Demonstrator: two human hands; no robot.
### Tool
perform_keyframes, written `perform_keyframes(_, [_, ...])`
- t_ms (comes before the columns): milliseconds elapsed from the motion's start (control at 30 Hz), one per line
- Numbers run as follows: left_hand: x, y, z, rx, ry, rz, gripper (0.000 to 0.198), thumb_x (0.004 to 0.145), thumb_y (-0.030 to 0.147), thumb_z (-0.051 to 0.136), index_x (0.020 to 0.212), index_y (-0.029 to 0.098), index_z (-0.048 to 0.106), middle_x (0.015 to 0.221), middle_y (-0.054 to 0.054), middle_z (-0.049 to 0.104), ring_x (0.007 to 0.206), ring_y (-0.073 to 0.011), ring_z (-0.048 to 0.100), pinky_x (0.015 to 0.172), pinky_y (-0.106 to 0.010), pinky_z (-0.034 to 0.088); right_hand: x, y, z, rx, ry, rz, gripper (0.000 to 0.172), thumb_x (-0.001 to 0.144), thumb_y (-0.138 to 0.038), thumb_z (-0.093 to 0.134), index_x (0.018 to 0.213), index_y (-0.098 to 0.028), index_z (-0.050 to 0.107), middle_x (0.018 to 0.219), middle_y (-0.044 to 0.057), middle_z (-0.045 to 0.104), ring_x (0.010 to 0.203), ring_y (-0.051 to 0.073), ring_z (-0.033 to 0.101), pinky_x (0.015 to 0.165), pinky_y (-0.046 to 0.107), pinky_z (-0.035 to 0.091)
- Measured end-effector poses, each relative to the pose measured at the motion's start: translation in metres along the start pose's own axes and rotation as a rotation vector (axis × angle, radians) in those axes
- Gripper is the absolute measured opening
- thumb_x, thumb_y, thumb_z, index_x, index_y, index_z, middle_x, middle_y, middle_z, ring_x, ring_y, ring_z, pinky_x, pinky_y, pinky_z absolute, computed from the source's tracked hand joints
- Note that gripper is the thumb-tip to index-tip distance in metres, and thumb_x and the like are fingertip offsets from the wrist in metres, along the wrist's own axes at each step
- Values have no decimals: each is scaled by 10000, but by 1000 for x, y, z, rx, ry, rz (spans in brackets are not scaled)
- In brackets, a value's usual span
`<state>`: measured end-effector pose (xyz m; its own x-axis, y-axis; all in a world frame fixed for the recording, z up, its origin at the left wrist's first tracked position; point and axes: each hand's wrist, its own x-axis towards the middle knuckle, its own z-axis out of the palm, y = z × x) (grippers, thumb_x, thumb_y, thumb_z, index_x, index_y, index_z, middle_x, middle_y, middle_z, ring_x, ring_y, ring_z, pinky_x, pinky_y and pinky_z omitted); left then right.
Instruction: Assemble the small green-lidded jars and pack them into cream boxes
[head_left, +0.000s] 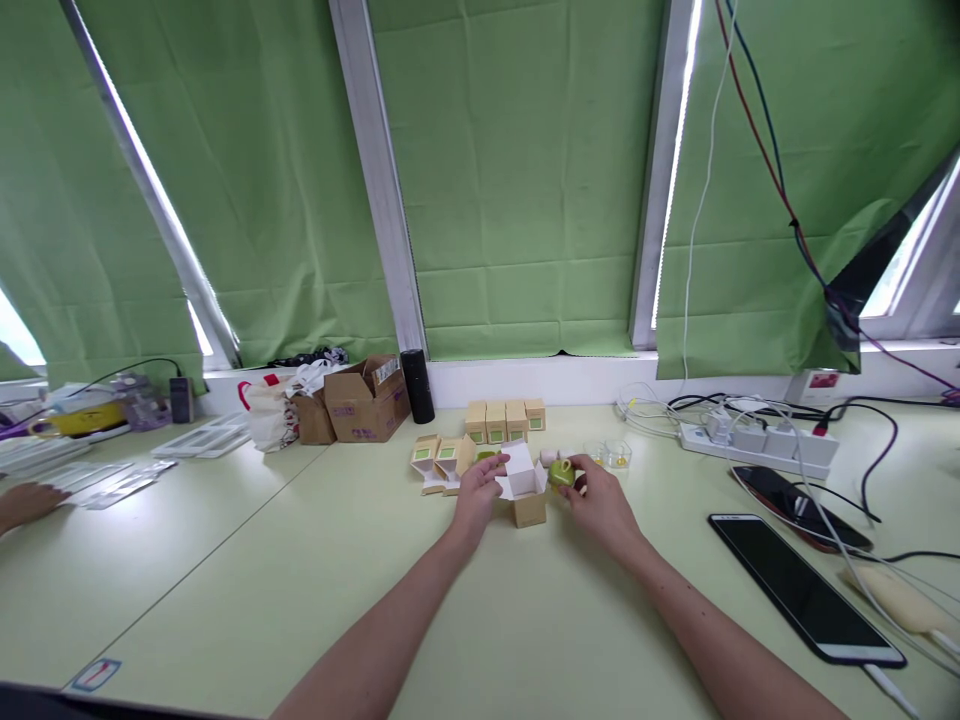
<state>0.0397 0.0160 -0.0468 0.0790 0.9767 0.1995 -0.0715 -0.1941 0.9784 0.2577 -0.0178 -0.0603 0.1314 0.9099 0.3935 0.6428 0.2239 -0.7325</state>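
A small cardboard box (529, 511) stands open in front of me, its white inside and raised flaps showing. My left hand (477, 492) grips its left side at a white flap. In my right hand (598, 500), just right of the box, is a small round green object with a loop on top (561, 472); its exact kind is not clear. Behind the right hand sit small clear cups (618, 455) with something yellow in them. Two open-topped small boxes (437, 458) stand left of my left hand, and another green item (486, 454) is partly hidden behind it.
Several closed small boxes (496, 421) form a row at the back. Farther left are a large carton (367, 405), a black cylinder (417, 386) and a bag (268, 415). A phone (802, 585), cables and a power strip (757, 447) lie right. Another person's hand (30, 503) rests far left.
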Motion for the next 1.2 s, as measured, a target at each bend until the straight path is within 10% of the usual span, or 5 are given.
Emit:
perform_keyframes(233, [-8,3,2,24,-87,12,582,552,152,547,1098,158,748,1027,-106,775,961,-269,696,711,-298,480,3,-13,-12,417,284,-6,497,868,-502,670,1274,-223,605,1234,132,711,996,278,702,652,336,560])
perform_keyframes(633, [-13,7,6,-3,-148,11,580,569,140,550,1113,168,749,1027,-107,784,993,-286,705,761,-314,493,-13,-31,-6,430,34,-179,420,952,-422,600,1333,-245,575,1257,110,712,1005,252,716,627,300,542])
perform_keyframes(1200, [-9,0,3,21,-156,13,599,563,145,540,1130,143,734,1041,-109,745,1037,-273,668,788,-298,480,-10,-18,-7,118,6,-321,364,972,-335,547,1328,-264,557,1255,61,723,828,199,747,566,285,518])
